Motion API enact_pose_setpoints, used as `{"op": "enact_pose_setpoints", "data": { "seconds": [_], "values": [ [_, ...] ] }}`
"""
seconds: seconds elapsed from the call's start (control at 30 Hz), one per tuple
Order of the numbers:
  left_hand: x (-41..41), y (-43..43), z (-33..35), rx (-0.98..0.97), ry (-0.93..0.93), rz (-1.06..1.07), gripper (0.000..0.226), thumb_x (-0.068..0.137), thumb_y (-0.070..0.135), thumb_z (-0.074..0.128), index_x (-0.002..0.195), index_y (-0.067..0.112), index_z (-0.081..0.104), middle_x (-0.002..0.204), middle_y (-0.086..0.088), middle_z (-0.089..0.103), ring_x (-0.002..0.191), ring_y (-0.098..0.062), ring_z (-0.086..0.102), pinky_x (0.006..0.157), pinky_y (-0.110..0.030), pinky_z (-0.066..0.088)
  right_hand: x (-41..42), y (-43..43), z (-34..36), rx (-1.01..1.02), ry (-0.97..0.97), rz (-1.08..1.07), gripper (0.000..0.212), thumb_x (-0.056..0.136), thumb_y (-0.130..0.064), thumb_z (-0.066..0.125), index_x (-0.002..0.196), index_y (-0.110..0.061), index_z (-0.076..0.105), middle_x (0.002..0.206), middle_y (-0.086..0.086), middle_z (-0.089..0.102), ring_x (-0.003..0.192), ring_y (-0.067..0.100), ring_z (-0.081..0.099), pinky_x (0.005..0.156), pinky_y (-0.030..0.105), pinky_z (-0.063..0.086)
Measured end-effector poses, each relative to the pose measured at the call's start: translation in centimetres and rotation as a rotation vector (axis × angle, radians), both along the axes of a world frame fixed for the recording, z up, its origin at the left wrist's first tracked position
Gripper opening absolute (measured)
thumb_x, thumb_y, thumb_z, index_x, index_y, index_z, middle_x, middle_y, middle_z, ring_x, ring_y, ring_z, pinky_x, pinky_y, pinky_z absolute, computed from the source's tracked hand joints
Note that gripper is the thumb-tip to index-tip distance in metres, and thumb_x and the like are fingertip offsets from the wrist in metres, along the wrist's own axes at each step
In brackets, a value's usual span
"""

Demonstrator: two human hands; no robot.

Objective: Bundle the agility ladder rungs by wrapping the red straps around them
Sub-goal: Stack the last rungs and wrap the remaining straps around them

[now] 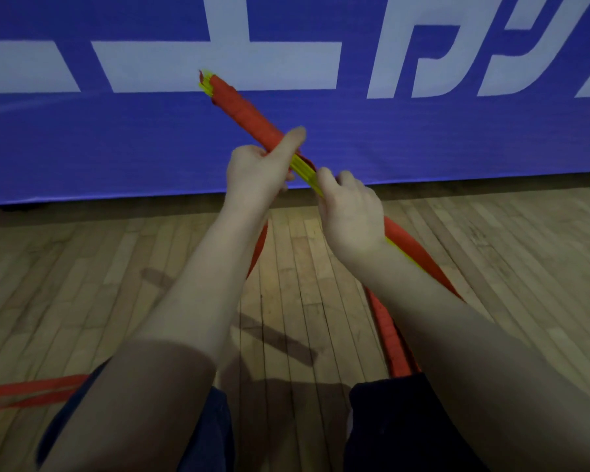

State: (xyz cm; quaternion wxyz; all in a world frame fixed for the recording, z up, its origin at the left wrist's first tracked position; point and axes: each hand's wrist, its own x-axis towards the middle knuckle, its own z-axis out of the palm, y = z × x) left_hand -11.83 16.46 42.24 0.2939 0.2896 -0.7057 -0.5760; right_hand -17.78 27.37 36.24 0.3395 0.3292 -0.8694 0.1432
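Centrally, the rungs (305, 172) are clamped by curled fingers of left hand (256, 172) and right hand (351, 212); red straps (31, 391) are trailed over wooden floor (116, 267), blue banner (457, 137) behind.

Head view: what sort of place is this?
Most likely an indoor gym or sports hall: wooden strip floor, a big blue banner with white lettering behind, and agility ladder rungs being bundled.

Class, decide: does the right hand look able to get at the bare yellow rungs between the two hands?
Probably yes: the right hand grips the yellow rungs just beside their bare stretch, and no red strap covers it there.
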Motion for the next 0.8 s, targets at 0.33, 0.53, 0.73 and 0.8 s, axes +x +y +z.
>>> {"op": "enact_pose_setpoints", "data": {
  "seconds": [0.33, 0.53, 0.73, 0.8],
  "values": [
    [-0.1, -0.2, -0.3, -0.136, 0.108, -0.011, 0.039, 0.088, 0.035, 0.064, 0.056, 0.015, 0.053, 0.039, 0.005, 0.057, 0.034, -0.005, 0.051, 0.047, -0.023, 0.038, -0.1, 1.9, 1.9, -0.233, -1.135, 0.290, 0.047, 0.078, -0.044, 0.074, 0.109, -0.016, 0.052, 0.086, -0.005, 0.056, 0.079, 0.014, 0.055, 0.071, 0.029, 0.044],
    [0.4, -0.2, -0.2, -0.161, 0.122, -0.191, 0.040, 0.089, 0.039, 0.064, 0.067, 0.006, 0.058, 0.048, 0.000, 0.060, 0.036, -0.008, 0.049, 0.043, -0.020, 0.036, -1.4, 4.0, 1.9, -0.434, -1.654, 0.685, 0.049, 0.096, -0.047, 0.044, 0.114, -0.004, 0.060, 0.098, 0.019, 0.067, 0.083, 0.028, 0.064, 0.081, 0.040, 0.051],
    [1.4, -0.8, 0.6, 0.023, 0.228, -0.252, 0.035, 0.090, 0.029, 0.064, 0.063, 0.009, 0.056, 0.046, 0.002, 0.059, 0.034, -0.006, 0.046, 0.037, -0.018, 0.036, -0.5, 3.4, 2.5, -0.597, -1.658, 0.737, 0.041, 0.099, -0.036, 0.044, 0.084, -0.002, 0.061, 0.069, 0.019, 0.065, 0.055, 0.028, 0.062, 0.056, 0.030, 0.053],
    [1.7, -1.1, 0.7, 0.032, 0.205, -0.278, 0.035, 0.090, 0.030, 0.064, 0.063, 0.010, 0.057, 0.048, 0.002, 0.060, 0.035, -0.006, 0.047, 0.037, -0.017, 0.037, -0.4, 3.3, 2.6, -0.623, -1.657, 0.756, 0.041, 0.099, -0.034, 0.045, 0.091, 0.002, 0.060, 0.069, 0.020, 0.065, 0.055, 0.027, 0.062, 0.056, 0.030, 0.053]
  ]
}}
